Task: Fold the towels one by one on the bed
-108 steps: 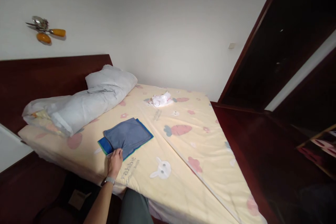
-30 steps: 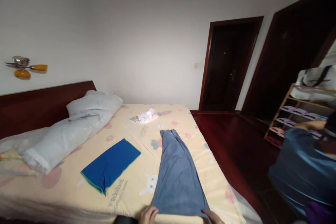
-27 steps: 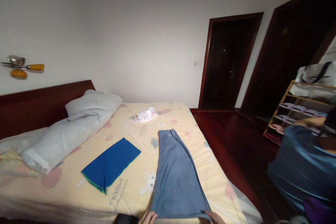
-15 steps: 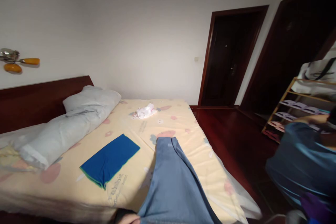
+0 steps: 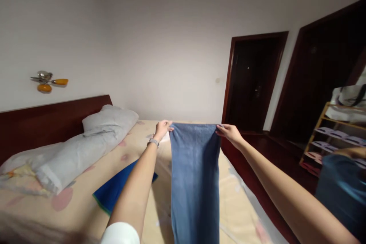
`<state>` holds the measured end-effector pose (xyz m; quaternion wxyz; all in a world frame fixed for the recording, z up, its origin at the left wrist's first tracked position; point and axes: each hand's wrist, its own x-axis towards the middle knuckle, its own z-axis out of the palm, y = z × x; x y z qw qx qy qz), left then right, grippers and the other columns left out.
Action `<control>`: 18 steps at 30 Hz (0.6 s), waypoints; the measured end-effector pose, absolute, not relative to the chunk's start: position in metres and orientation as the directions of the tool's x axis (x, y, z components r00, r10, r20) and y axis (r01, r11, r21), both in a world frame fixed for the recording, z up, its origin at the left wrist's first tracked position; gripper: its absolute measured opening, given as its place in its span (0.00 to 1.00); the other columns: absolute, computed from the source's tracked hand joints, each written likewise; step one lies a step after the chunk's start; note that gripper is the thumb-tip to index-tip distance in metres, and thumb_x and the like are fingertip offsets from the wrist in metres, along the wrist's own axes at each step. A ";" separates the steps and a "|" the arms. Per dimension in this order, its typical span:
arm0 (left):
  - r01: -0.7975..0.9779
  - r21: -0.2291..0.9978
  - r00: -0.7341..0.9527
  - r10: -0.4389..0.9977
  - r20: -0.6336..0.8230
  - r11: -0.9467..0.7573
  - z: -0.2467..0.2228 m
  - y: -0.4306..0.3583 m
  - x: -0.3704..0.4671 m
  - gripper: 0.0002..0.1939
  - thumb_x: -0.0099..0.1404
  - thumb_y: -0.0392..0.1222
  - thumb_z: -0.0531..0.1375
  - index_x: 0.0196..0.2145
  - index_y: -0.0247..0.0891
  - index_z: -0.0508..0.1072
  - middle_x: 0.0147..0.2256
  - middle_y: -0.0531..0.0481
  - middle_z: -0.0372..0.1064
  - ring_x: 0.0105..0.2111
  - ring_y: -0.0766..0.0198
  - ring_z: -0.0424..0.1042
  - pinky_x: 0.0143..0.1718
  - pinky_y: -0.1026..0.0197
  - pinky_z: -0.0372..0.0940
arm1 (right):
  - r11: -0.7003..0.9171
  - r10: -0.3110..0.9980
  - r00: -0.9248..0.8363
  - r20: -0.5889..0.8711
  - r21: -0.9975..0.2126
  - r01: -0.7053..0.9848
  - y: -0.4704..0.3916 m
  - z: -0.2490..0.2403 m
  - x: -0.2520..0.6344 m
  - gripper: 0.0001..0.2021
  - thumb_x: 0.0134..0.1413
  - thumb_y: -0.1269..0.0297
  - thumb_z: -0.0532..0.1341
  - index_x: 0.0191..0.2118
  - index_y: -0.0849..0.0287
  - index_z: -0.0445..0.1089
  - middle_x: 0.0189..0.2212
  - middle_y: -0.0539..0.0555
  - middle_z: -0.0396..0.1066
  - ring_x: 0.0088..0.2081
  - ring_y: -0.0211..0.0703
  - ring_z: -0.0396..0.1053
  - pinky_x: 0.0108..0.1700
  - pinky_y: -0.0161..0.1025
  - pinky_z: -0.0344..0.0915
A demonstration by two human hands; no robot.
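My left hand (image 5: 163, 129), with a watch at the wrist, pinches the far left corner of a long blue-grey garment (image 5: 196, 171), perhaps folded trousers. At the opposite corner my right hand (image 5: 228, 133) has its fingers closed on the same edge. Between the two hands that edge is stretched nearly straight, and the cloth runs down toward me out of the picture. Under my left forearm, a bright blue cloth (image 5: 113, 190) with a green edge lies on the bed, partly covered. A small white cloth (image 5: 165, 137) shows behind my left hand.
The bed (image 5: 85, 213) has a cream patterned sheet. Grey-white bedding (image 5: 82, 145) lies by the dark headboard (image 5: 57, 118). To the right are a shoe rack (image 5: 317, 137), a dark door (image 5: 251, 84) and a blue cloth shape (image 5: 340, 183), partly out of view.
Both my hands have come forward into view, now holding the garment by its far corners. It was lying tapered on the bed; its far end is now raised and spread wide.
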<state>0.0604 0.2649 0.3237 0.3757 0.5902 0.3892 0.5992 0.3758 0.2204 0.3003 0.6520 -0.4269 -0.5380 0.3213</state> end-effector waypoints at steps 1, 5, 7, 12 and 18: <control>-0.015 0.881 -0.061 0.880 0.472 -0.474 0.345 0.278 0.066 0.20 0.60 0.56 0.69 0.31 0.36 0.71 0.23 0.54 0.73 0.24 0.64 0.78 0.33 0.62 0.74 | 0.473 0.851 0.248 0.463 -0.881 0.020 0.235 0.322 0.378 0.29 0.28 0.36 0.75 0.23 0.59 0.72 0.20 0.48 0.71 0.25 0.37 0.71 0.31 0.35 0.74; -0.032 0.664 -0.140 0.661 0.737 -0.747 0.397 0.290 0.075 0.19 0.63 0.57 0.66 0.35 0.36 0.75 0.29 0.52 0.76 0.32 0.62 0.80 0.41 0.60 0.74 | 0.590 0.772 0.321 0.549 -0.806 -0.040 0.245 0.370 0.398 0.30 0.29 0.37 0.75 0.31 0.59 0.76 0.28 0.48 0.75 0.31 0.36 0.74 0.40 0.34 0.76; 0.037 0.583 -0.100 0.577 0.810 -0.812 0.397 0.282 0.073 0.18 0.64 0.57 0.66 0.35 0.36 0.77 0.31 0.50 0.78 0.33 0.61 0.79 0.41 0.60 0.72 | 0.602 0.767 0.318 0.557 -0.797 -0.057 0.234 0.369 0.407 0.29 0.31 0.39 0.76 0.33 0.60 0.77 0.29 0.49 0.76 0.32 0.37 0.74 0.41 0.34 0.76; 0.274 0.572 -0.034 0.587 0.809 -0.773 0.333 0.246 0.058 0.18 0.69 0.55 0.61 0.38 0.35 0.78 0.35 0.47 0.79 0.38 0.59 0.78 0.44 0.60 0.70 | 0.547 0.808 0.251 0.534 -0.837 0.020 0.201 0.303 0.422 0.26 0.41 0.42 0.73 0.36 0.62 0.78 0.29 0.52 0.75 0.32 0.38 0.72 0.41 0.36 0.74; 0.372 0.694 -0.020 0.742 0.670 -0.616 0.153 0.185 0.042 0.21 0.67 0.60 0.60 0.36 0.40 0.79 0.37 0.44 0.80 0.39 0.53 0.78 0.45 0.54 0.72 | 0.298 0.914 0.157 0.373 -0.883 0.363 0.144 0.131 0.417 0.27 0.46 0.36 0.65 0.31 0.60 0.79 0.28 0.55 0.77 0.35 0.50 0.74 0.41 0.41 0.74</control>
